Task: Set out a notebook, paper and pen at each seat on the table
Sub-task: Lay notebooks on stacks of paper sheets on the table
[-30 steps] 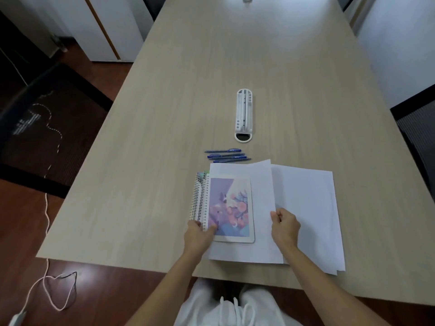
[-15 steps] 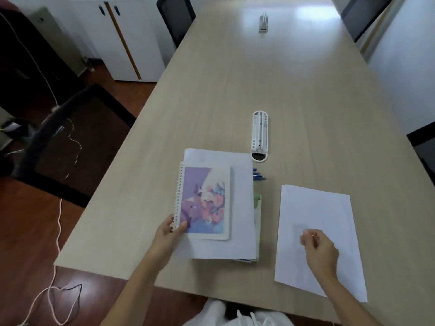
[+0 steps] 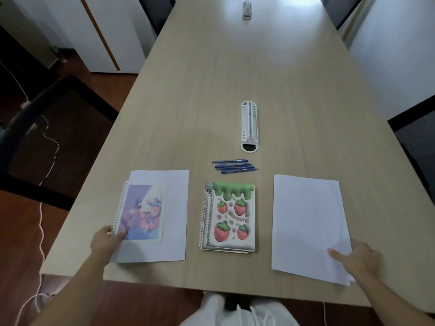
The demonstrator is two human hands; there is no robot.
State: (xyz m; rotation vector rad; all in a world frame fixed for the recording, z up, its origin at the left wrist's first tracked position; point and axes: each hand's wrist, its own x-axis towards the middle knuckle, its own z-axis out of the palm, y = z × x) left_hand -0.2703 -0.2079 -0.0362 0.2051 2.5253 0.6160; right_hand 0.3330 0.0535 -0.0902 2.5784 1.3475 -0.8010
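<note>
A purple spiral notebook lies on a white sheet of paper at the table's near left. My left hand grips the notebook's lower left corner. A stack of spiral notebooks topped by a strawberry cover sits in the middle. Several blue pens lie just beyond it. At the near right lies a stack of white paper; my right hand rests on its lower right corner, fingers on the top sheet.
The light wood table runs far ahead. A white plastic holder lies past the pens, and another small one far off. Black chairs stand at the left, the right and far end. White cabinets stand at the back left.
My left hand slid the purple notebook and its sheet to the left, uncovering the strawberry notebook stack and the pens. My right hand shifted the paper stack to the right.
</note>
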